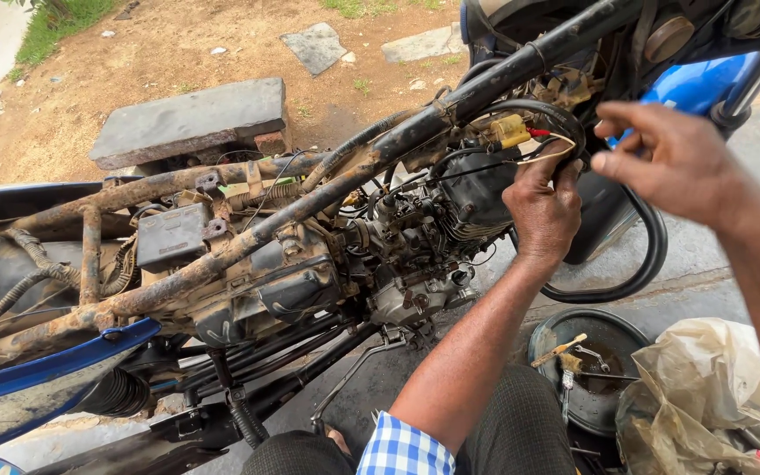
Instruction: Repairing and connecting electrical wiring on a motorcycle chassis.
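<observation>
Our left hand (543, 211) grips a loop of black hose (639, 264) where it meets thin red and yellow wires (549, 145) beside a yellow connector (510, 130); our right hand (675, 158) hovers just right of it, fingers loosely curled, pinching nothing we can make out; left of the grip sits the grimy engine (406, 246) under a rusty frame tube (310, 202); below the grip, a round pan (587, 361) holds small tools; beside it lies a crumpled plastic bag (705, 396); far left, a blue panel (46, 374).
</observation>
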